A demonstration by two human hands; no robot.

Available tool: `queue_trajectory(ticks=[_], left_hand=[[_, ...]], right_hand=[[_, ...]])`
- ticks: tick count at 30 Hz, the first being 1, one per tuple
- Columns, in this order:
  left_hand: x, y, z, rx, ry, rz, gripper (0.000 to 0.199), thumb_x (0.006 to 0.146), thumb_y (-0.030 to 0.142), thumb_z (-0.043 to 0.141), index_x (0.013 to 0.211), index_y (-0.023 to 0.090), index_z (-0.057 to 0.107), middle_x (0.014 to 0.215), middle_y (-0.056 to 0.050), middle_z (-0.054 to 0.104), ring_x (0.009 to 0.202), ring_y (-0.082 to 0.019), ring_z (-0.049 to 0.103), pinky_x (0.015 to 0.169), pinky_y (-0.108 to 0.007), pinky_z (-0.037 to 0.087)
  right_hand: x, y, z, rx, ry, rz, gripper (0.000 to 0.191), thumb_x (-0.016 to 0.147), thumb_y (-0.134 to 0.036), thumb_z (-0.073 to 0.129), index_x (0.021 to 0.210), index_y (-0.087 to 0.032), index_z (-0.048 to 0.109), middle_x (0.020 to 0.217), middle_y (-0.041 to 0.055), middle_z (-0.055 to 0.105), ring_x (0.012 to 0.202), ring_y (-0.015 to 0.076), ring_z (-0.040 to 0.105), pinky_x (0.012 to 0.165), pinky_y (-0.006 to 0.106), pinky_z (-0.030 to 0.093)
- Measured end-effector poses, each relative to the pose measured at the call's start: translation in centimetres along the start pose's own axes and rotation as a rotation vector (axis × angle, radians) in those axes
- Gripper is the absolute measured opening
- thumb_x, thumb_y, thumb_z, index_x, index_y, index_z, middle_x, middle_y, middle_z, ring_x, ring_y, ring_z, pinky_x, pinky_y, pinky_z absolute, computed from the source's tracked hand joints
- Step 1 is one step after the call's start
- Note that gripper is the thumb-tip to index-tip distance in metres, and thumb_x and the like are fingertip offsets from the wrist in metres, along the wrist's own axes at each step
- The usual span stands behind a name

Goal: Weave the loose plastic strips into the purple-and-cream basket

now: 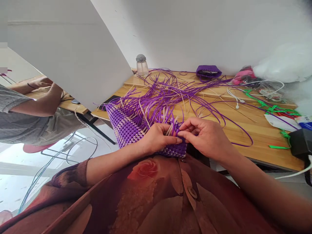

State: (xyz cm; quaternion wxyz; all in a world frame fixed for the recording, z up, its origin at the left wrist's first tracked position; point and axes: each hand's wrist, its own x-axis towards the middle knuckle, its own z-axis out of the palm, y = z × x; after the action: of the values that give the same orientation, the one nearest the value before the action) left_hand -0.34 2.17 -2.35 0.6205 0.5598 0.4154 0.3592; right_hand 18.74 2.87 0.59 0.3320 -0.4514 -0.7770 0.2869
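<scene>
A purple and cream woven piece (pixel 125 125) lies at the table's front edge against my body, with many loose purple strands (pixel 168 94) spreading from it over the table. My left hand (pixel 158 138) is closed on the woven piece's edge near its right end, thumb on top. Beside it, my right hand (pixel 207 135) pinches a purple strand between thumb and index finger, close to the left fingertips. The strand's end is hidden by the fingers.
On the wooden table (pixel 243 126) are a clear bottle (pixel 142 66), a small purple woven pouch (pixel 208 72), a white cable (pixel 235 97), green strips (pixel 280 109) and a black box (pixel 301 143). Another person's arm (pixel 39 102) shows at the left, beyond a grey partition (pixel 73 42).
</scene>
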Motion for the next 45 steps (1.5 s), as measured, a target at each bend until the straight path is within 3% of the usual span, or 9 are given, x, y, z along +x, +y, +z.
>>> queue_trajectory(ticks=[7,13,18,25,28,31,33,37,45], left_hand=[[0.0,0.2,0.1,0.085,0.024,0.014,0.028,0.067,0.034,0.083,0.078,0.012,0.07,0.067,0.003,0.061,0.06,-0.009,0.048,0.06,-0.024,0.037],[0.2,0.0,-0.1,0.056,-0.004,-0.009,0.028,0.068,0.033,0.081,0.083,0.013,0.071,0.071,0.002,0.062,0.062,-0.01,0.05,0.062,-0.024,0.039],[0.3,0.2,0.0,0.064,-0.014,-0.013,0.029,0.067,0.034,0.081,0.084,0.013,0.071,0.072,0.001,0.063,0.062,-0.01,0.05,0.063,-0.025,0.04],[0.5,0.0,0.2,0.024,0.037,-0.007,0.025,0.063,0.032,0.08,0.068,0.014,0.065,0.062,0.002,0.056,0.058,-0.01,0.047,0.057,-0.024,0.037],[0.6,0.0,0.4,0.017,0.053,0.021,0.017,0.065,0.025,0.075,0.065,0.013,0.064,0.06,0.003,0.054,0.055,-0.008,0.044,0.057,-0.023,0.036],[0.7,0.2,0.6,0.009,0.047,0.029,0.018,0.065,0.023,0.076,0.062,0.014,0.061,0.058,0.004,0.053,0.054,-0.008,0.044,0.056,-0.023,0.036],[0.7,0.4,0.7,-0.012,0.03,0.004,0.024,0.064,0.027,0.079,0.061,0.014,0.059,0.058,0.004,0.053,0.054,-0.008,0.045,0.057,-0.024,0.036],[0.8,0.5,0.7,-0.036,0.019,-0.031,0.03,0.062,0.033,0.083,0.064,0.014,0.059,0.06,0.004,0.054,0.056,-0.009,0.046,0.059,-0.025,0.035],[1.0,0.2,0.7,-0.064,0.018,-0.068,0.036,0.06,0.037,0.086,0.063,0.014,0.058,0.059,0.004,0.053,0.055,-0.008,0.045,0.058,-0.025,0.033]], right_hand=[[0.1,-0.6,0.3,-0.131,0.088,-0.034,0.004,0.079,-0.019,0.068,0.076,-0.02,0.068,0.066,-0.0032,0.07,0.056,0.011,0.062,0.057,0.025,0.046],[-1.1,-0.9,-0.4,-0.192,0.016,-0.152,0.017,0.087,-0.016,0.061,0.095,-0.024,0.074,0.089,-0.0014,0.076,0.078,0.0144,0.069,0.07,0.028,0.05],[-0.8,-0.4,-0.6,-0.068,0.029,-0.086,0.019,0.088,-0.024,0.065,0.104,-0.025,0.074,0.097,0.0005,0.077,0.084,0.0176,0.071,0.077,0.031,0.054],[0.6,-2.0,-0.4,-0.279,-0.049,-0.282,0.006,0.081,-0.019,0.067,0.084,-0.019,0.071,0.099,0.0075,0.072,0.093,0.0222,0.064,0.083,0.035,0.049],[1.0,-3.7,-1.4,-0.27,-0.095,-0.244,0.009,0.079,-0.02,0.066,0.071,-0.018,0.067,0.085,0.0057,0.069,0.084,0.0206,0.062,0.079,0.035,0.047],[2.5,-5.4,-3.7,0.007,-0.267,-0.101,0.018,0.084,-0.034,0.064,0.072,-0.021,0.068,0.078,0.0018,0.068,0.077,0.0181,0.063,0.07,0.031,0.05],[3.9,-5.9,-5.2,0.155,-0.184,-0.053,0.022,0.085,-0.045,0.064,0.085,-0.025,0.072,0.085,0.0004,0.069,0.082,0.0191,0.066,0.071,0.031,0.053],[5.8,-4.9,-5.8,0.042,0.024,-0.085,0.029,0.08,-0.048,0.07,0.101,-0.027,0.072,0.087,-0.0004,0.069,0.088,0.0201,0.067,0.075,0.032,0.055],[5.5,-2.4,-3.1,-0.053,-0.028,-0.146,0.029,0.089,-0.042,0.066,0.109,-0.022,0.069,0.099,0.0037,0.07,0.091,0.0187,0.066,0.079,0.033,0.056]])
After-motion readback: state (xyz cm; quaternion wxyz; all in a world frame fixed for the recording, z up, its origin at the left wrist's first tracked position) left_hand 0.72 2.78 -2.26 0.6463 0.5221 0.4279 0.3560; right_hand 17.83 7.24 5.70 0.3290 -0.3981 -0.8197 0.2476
